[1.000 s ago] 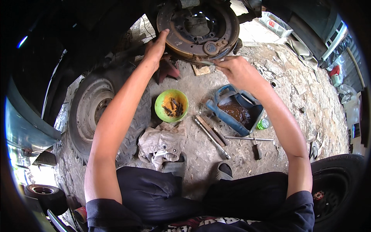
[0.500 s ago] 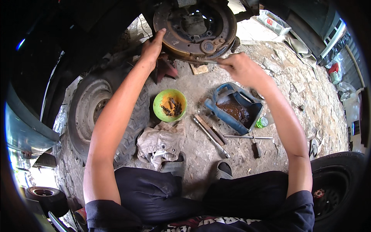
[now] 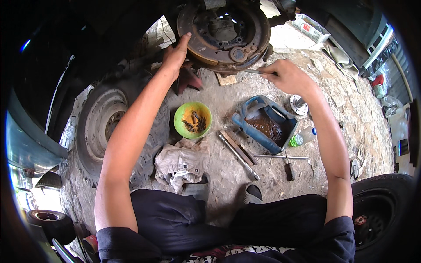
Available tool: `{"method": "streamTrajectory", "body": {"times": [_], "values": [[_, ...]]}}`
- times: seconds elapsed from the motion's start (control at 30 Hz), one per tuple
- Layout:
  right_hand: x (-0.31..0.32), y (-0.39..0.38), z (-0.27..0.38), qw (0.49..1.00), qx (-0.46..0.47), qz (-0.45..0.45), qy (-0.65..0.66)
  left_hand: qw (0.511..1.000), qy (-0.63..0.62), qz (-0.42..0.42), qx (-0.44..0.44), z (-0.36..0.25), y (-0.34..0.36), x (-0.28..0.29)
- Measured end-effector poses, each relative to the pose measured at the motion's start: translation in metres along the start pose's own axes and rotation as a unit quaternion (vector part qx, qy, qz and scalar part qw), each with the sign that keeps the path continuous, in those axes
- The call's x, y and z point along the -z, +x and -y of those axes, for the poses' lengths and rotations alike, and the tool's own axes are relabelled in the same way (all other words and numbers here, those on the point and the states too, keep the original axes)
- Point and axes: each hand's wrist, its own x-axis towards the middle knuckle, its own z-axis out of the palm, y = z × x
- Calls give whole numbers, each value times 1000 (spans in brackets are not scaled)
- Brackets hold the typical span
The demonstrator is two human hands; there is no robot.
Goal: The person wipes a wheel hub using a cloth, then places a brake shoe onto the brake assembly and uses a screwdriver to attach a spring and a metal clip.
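Observation:
At the top of the view is a rusty brake assembly (image 3: 204, 50), with curved shoes, a spring and a round fitting around the open hub. My left hand (image 3: 175, 57) grips its left edge, thumb on the front face; the fingers behind are partly hidden. In my right hand (image 3: 287, 76), closed fingers hold a thin metal rod-like tool (image 3: 253, 71). Its tip reaches the lower edge of the brake assembly, and the handle end is covered by the hand. Below lies a green bowl (image 3: 179, 120) with small dark metal parts in orange-brown liquid.
A cut blue container (image 3: 252, 133) holds brown liquid. Beside it are a flanged metal part (image 3: 299, 105) and a plastic bottle (image 3: 309, 134). Bars, a T-shaped tool (image 3: 280, 156) and a cloth (image 3: 177, 164) lie nearer. Large tyres stand left (image 3: 144, 149) and right (image 3: 381, 193).
My right hand has shifted slightly right with the tool. The flanged part and more of the bottle now show beside my right forearm. My left hand keeps its grip.

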Motion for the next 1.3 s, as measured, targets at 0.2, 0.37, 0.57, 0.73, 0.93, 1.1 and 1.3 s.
{"method": "streamTrajectory", "body": {"times": [0.2, 0.37, 0.57, 0.73, 0.93, 1.1, 1.3], "values": [[-31, 4, 20, 996, 72, -56, 16, 995, 1, -86, -49, 15, 12, -3], [-11, 4, 20, 1000, 13, -6, 9, 996, 15, -43, -72, 17, 15, 3], [0, -1, 9, 1000, -27, 12, -1, 994, 12, -99, -50, 15, 11, -1], [-29, -3, 16, 994, 83, -70, -7, 998, 2, -58, -27, 3, -5, -14], [16, -10, 6, 997, -63, 35, -41, 997, -1, -45, -61, 0, -10, -5], [41, -24, -5, 993, -79, -5, -89, 998, -7, -38, -58, 5, -2, -3], [50, -30, -4, 992, -82, 11, -98, 996, 11, -32, -78, 20, 22, 4]]}}
